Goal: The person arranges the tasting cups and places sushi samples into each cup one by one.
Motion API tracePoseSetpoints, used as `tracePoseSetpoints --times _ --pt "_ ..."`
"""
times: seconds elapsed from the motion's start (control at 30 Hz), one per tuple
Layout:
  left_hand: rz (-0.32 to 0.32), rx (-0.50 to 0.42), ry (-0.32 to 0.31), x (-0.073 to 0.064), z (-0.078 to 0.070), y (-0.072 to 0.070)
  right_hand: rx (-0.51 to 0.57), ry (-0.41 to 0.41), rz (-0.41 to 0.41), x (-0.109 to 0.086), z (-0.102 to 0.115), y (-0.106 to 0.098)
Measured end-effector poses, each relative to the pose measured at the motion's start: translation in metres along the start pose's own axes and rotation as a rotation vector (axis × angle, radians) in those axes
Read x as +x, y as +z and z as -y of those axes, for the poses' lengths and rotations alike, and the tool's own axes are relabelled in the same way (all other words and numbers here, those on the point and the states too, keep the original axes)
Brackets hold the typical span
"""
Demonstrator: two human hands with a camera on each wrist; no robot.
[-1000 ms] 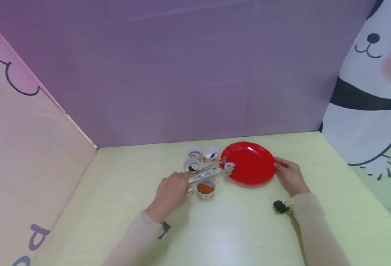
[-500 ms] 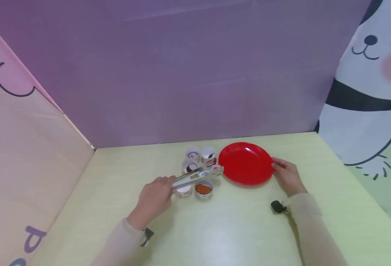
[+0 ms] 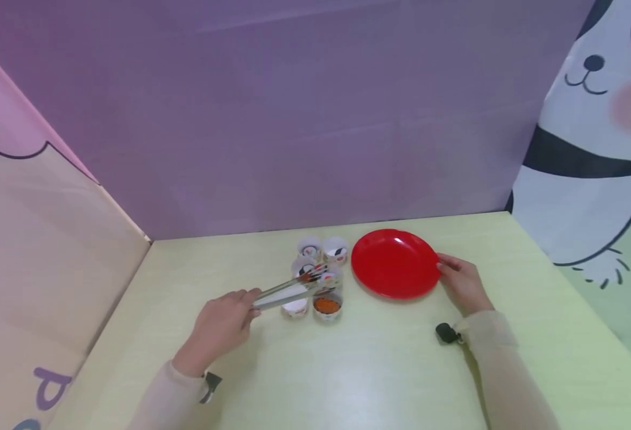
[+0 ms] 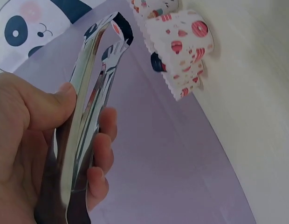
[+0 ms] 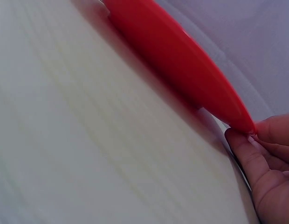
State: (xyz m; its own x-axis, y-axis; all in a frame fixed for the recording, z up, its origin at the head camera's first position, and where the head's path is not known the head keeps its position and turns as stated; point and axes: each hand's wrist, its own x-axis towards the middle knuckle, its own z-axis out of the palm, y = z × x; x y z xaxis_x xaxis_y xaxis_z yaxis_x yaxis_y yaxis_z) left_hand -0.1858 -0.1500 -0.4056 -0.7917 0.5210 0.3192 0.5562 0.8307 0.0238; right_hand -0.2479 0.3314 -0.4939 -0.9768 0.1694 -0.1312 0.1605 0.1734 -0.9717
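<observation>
My left hand (image 3: 218, 327) grips silver metal tongs (image 3: 288, 298), whose ends hang over a cluster of small printed paper cups. In the left wrist view, thumb and fingers press the tongs (image 4: 75, 121) from either side; whether anything sits between their ends I cannot tell. An orange filling shows in the front right cup (image 3: 328, 307), and a white inside in the front left cup (image 3: 295, 309). With thumb and fingers, my right hand (image 3: 462, 286) pinches the right rim of a red plate (image 3: 396, 263). The right wrist view shows this plate (image 5: 177, 51) tilted, its pinched edge off the table.
Dark and white pieces lie in the back cups (image 3: 309, 248). A purple backdrop (image 3: 315, 119) rises behind the pale table (image 3: 358, 370). Printed panels flank it, with a panda (image 3: 589, 203) on the right one. A small black object (image 3: 446, 333) hangs at my right wrist.
My left hand has drawn the tongs leftward, from the plate's left edge to over the cups. My right hand keeps its pinch on the plate, which hardly moves.
</observation>
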Motion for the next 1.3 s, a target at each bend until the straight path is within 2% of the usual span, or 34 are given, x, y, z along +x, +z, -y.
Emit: tracePoseSetpoints --times 0.3,0.67,0.97,1.3 --pt "0.015 0.012 -0.025 -0.018 0.015 -0.011 0.036 0.014 0.015 0.002 0.000 0.003" --pt "-0.031 0.047 -0.026 -0.034 0.027 -0.016 -0.010 0.021 0.008 0.004 0.001 0.005" --pt "-0.042 0.079 -0.016 -0.042 0.031 -0.020 -0.015 0.035 0.000 0.004 0.000 0.005" --pt "-0.003 0.076 -0.012 -0.042 0.030 -0.021 0.003 0.012 -0.005 0.003 -0.002 0.002"
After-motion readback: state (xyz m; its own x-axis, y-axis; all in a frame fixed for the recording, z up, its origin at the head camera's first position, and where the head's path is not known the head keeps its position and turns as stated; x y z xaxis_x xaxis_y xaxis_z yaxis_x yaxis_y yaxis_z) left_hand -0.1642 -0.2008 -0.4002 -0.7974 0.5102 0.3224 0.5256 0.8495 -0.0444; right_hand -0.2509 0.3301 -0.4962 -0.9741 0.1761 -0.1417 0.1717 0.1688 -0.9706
